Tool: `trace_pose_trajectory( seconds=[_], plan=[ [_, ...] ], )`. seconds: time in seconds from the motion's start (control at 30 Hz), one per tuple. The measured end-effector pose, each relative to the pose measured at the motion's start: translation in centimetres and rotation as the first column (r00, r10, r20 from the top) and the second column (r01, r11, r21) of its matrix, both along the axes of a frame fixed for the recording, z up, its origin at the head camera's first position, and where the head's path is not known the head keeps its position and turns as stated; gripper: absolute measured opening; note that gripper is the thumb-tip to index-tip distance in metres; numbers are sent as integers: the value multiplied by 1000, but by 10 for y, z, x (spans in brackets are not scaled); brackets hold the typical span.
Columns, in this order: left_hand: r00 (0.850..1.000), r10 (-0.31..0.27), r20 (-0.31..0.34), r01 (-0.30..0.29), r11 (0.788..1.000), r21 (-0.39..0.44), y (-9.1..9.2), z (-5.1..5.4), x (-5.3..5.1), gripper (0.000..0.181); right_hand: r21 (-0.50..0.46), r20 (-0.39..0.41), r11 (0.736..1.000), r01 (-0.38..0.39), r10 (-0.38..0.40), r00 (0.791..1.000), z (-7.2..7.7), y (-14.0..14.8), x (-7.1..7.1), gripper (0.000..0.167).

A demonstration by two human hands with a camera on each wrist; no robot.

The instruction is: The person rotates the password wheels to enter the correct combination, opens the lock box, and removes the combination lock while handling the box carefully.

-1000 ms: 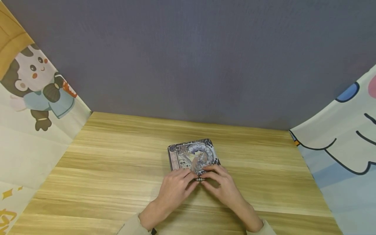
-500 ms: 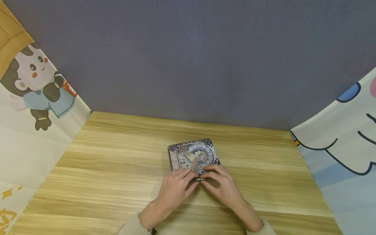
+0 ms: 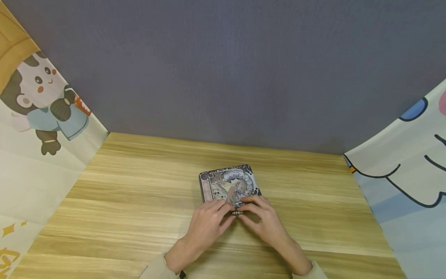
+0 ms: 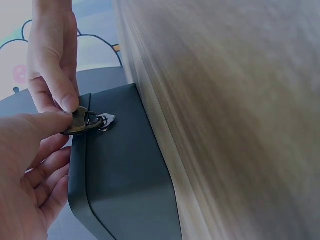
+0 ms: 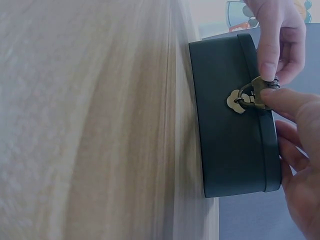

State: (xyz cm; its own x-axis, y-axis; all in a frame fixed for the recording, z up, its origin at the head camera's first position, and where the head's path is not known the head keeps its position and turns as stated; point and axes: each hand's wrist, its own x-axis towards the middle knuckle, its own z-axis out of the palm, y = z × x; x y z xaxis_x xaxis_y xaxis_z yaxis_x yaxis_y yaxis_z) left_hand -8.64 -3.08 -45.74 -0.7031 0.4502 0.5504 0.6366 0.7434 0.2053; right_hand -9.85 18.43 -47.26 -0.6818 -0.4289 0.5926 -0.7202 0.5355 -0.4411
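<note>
A dark box (image 4: 125,165) with a patterned lid (image 3: 231,184) stands on the wooden table. On its near side a bronze-coloured padlock (image 5: 259,92) hangs by its shackle from a metal clasp (image 5: 236,101). The left hand (image 3: 209,219) pinches the padlock from the left between thumb and finger. From the right, the right hand (image 3: 263,221) pinches the same padlock, its other fingers near the lid's edge. Both thumbs lie against the lock body, seen in the wrist views. The fingers hide part of the lock.
The wooden table (image 3: 139,186) extends around the box on all sides. Behind it rises a grey panel (image 3: 223,77). Printed cloths with cartoon figures hang at the left (image 3: 35,174) and right (image 3: 411,186).
</note>
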Motion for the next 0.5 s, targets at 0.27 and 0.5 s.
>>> trace_pose_trajectory(
  seconds=[0.27,0.5],
  plan=[
    [1000,-2,1,2,1000,7,0,-1,0,22,1,2,1000,0,0,1000,0,0,0,31],
    [1000,-4,-4,4,1000,12,0,-1,0,22,-12,-1,1000,-7,7,1000,0,0,1,31]
  ],
)
